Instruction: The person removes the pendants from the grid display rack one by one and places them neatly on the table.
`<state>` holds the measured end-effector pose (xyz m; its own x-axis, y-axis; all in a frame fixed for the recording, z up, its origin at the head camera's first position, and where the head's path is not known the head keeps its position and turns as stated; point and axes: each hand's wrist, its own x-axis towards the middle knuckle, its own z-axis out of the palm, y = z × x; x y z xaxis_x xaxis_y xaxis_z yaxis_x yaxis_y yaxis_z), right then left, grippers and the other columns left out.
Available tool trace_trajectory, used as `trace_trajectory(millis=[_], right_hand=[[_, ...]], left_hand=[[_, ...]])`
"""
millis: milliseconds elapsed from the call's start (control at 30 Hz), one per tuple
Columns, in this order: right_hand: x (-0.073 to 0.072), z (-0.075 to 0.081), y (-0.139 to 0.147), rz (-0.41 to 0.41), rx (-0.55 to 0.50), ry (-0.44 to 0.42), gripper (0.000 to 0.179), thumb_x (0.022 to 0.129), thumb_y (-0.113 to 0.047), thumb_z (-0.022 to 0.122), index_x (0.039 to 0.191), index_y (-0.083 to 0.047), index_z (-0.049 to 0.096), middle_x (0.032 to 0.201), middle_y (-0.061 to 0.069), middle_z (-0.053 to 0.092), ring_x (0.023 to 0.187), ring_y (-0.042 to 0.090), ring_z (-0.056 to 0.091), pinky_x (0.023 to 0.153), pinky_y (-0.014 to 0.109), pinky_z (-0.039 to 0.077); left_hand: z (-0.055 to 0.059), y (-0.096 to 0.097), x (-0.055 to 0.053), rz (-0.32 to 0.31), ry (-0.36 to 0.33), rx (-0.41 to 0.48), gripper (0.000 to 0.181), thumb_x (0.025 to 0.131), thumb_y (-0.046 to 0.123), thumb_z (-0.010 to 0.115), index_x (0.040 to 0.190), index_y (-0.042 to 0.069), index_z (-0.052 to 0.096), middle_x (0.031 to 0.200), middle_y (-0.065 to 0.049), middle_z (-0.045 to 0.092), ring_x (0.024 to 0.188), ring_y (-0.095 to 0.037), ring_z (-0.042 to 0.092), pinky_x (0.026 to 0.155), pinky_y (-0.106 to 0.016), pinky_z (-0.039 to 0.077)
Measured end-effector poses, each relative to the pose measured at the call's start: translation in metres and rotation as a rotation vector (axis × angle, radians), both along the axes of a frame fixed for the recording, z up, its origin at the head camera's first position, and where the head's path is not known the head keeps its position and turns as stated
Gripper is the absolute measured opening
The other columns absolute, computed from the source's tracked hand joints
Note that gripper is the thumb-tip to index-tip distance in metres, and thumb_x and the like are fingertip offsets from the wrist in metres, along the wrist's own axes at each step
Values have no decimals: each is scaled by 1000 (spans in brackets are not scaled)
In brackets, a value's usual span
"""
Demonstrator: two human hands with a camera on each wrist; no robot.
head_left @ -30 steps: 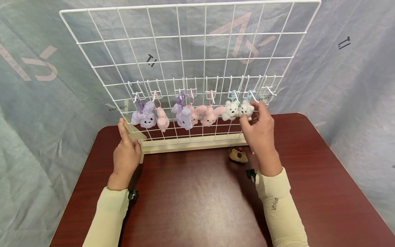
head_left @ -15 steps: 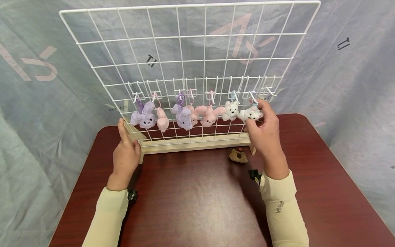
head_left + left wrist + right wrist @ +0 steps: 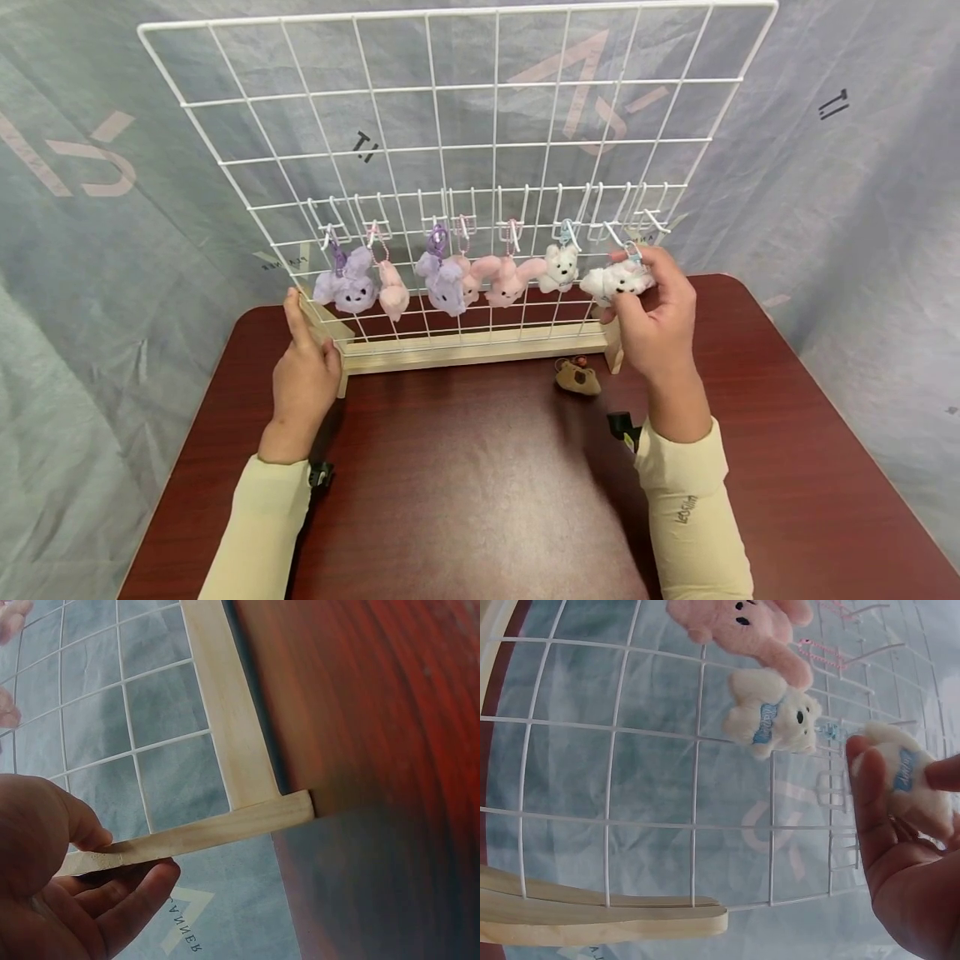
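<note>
Right hand (image 3: 663, 312) pinches a white bear (image 3: 617, 283) between thumb and fingers, at the right front of the wire rack (image 3: 495, 85). Left hand (image 3: 306, 379) grips the wooden stand (image 3: 255, 820), rack's lower left; brown toy (image 3: 577, 382) lies before the rack's right end.

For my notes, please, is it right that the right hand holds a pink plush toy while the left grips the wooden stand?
Only the colour is wrong: the plush toy in the right hand is white, as the right wrist view shows.
</note>
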<state>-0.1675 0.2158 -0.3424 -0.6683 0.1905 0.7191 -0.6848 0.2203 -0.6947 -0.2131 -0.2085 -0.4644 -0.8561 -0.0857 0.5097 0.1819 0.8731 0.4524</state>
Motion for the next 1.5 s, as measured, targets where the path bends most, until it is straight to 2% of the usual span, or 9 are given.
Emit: trace_trajectory(millis=[133,267,500,733,900,1033,1200,1333,1500], right_hand=[[1,2,-1,42,-53,74,25,77,16,41,93,21,59,87,1,68,46,11,58,44,21,47],[0,2,1,69,-11,76,22,73,13,38,83,17,57,82,3,66,47,11,56,43,22,46],[-1,-3,6,25,174,-59,25,73,8,44,86,6,66,76,-8,65,44,7,55,42,20,45],[-2,-5,10,-29,343,-137,30,71,7,52,92,-2,72,81,0,63,62,3,50,55,17,40],[-2,-6,11,12,419,-209,32,75,6,54,95,-8,75,84,6,69,52,0,48,51,18,40],[-4,-6,10,56,508,-308,33,80,6,56,99,-12,76,86,6,71,52,5,49,53,22,42],[-7,-9,10,69,670,-436,28,86,1,61,103,-16,75,96,2,72,67,12,54,66,27,46],[-10,-11,10,97,757,-513,27,87,-2,62,106,-15,75,99,4,73,65,12,53,70,29,45],[-15,-15,12,153,819,-577,29,87,-1,63,110,-12,76,92,6,71,58,10,54,64,28,47]], left_hand=[[0,0,0,0,0,1,91,97,4,59,169,11,5,59,-17,48,45,-32,42,46,-45,33],[0,0,0,0,-3,2,91,97,4,60,169,11,5,59,-17,48,46,-31,42,47,-45,33],[0,0,0,-3,-4,3,91,97,3,59,169,12,5,59,-17,48,46,-31,41,47,-44,33],[-1,2,-2,-15,23,8,91,96,3,60,169,10,6,58,-17,48,46,-33,41,47,-47,35],[-1,1,-1,-13,23,10,90,97,4,60,169,11,6,58,-16,46,45,-32,41,46,-45,33],[-1,0,0,-8,22,4,90,97,4,59,169,11,6,57,-16,45,45,-31,40,46,-43,32],[-2,0,0,-7,31,4,89,97,5,59,168,10,7,58,-17,47,45,-32,41,45,-45,33],[-2,0,0,-4,28,5,89,97,5,59,168,10,7,57,-17,47,45,-32,41,46,-46,34],[-2,0,0,-5,23,-1,89,97,5,59,169,10,6,58,-16,46,45,-31,40,46,-43,32]])
